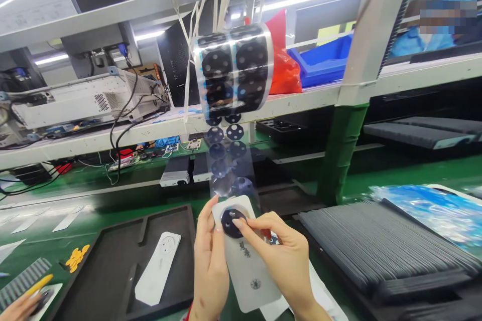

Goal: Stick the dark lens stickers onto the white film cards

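Note:
My left hand grips a white oblong plate by its left edge, thumb up along the side. My right hand pinches a round black sticker against the top of that plate, index finger lying across it. A roll of clear film carrying black round stickers hangs from the shelf rail above, and its strip trails down to the plate.
A black foam tray at the left holds another white plate. A stack of dark ribbed trays lies at the right. Yellow bits sit on the green mat. Another person's hand is at the bottom left corner.

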{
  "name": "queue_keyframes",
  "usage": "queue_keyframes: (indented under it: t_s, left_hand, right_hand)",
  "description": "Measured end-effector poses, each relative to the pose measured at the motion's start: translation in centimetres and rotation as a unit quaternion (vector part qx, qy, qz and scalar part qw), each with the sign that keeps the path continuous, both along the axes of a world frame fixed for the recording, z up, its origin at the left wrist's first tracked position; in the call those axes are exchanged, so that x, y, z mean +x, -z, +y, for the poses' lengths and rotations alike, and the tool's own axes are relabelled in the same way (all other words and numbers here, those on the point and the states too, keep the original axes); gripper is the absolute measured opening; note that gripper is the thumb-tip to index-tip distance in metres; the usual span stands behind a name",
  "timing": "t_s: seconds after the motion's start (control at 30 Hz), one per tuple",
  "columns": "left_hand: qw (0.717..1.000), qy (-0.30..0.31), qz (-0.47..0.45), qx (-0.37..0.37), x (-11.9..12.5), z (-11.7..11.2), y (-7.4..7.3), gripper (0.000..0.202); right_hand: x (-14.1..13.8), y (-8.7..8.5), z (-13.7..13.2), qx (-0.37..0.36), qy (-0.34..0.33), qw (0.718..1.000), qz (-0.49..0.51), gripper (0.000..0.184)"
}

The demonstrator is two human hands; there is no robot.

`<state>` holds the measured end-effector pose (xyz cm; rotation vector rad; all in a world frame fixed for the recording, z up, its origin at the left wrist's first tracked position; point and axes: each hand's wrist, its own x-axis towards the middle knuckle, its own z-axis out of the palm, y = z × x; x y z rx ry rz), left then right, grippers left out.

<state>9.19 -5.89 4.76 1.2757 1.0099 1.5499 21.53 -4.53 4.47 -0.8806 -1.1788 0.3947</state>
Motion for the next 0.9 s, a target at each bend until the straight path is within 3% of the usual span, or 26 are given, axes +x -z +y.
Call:
queue_keyframes:
  t_s: [0.37, 0.9]
  left_hand:
    - [1.000, -0.006, -0.001, -0.009, 0.15, -0.01, -0.03, 0.053]
    - [1.000, -0.008, -0.001, -0.001, 0.07, -0.11, 0.07, 0.048]
  right_hand:
    - [-0.17, 0.49, -0.04, -0.039, 0.012, 0.999, 0.005, 0.020]
    - [-0.41, 0.29, -0.20, -0.020, 0.010, 1.000, 0.008, 0.017]
